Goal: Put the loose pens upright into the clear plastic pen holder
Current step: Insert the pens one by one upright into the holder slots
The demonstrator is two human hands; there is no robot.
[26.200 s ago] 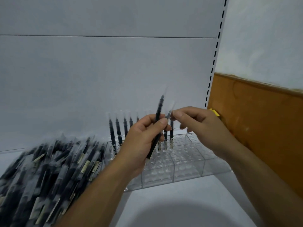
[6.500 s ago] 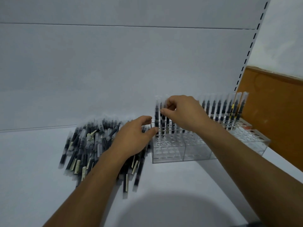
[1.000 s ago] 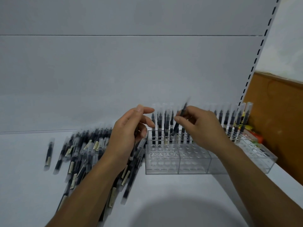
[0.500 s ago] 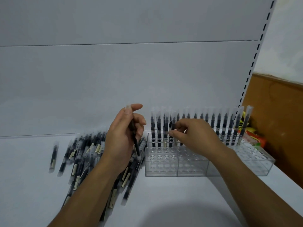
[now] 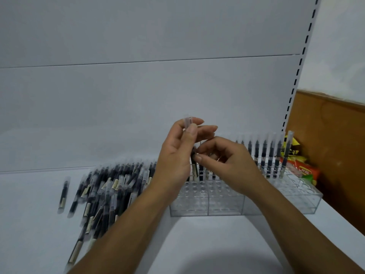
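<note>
A clear plastic pen holder (image 5: 207,206) with a grid of holes stands on the white shelf; a row of black pens (image 5: 264,155) stands upright along its back. A heap of loose black pens (image 5: 104,186) lies to its left. My left hand (image 5: 175,153) holds a black pen (image 5: 194,167) nearly upright above the holder's left end, its clear cap sticking out above my thumb. My right hand (image 5: 227,165) pinches the same pen lower down with thumb and forefinger. The pen's middle is hidden by my fingers.
One stray pen (image 5: 63,193) lies apart at the left of the heap. Colourful packets (image 5: 300,169) sit behind the holder at the right, against a brown wooden panel (image 5: 331,147). The white back wall rises close behind the shelf.
My right hand has left the standing pens and come to the pen in my left hand. My left hand has raised that pen and moved right, over the holder's left end.
</note>
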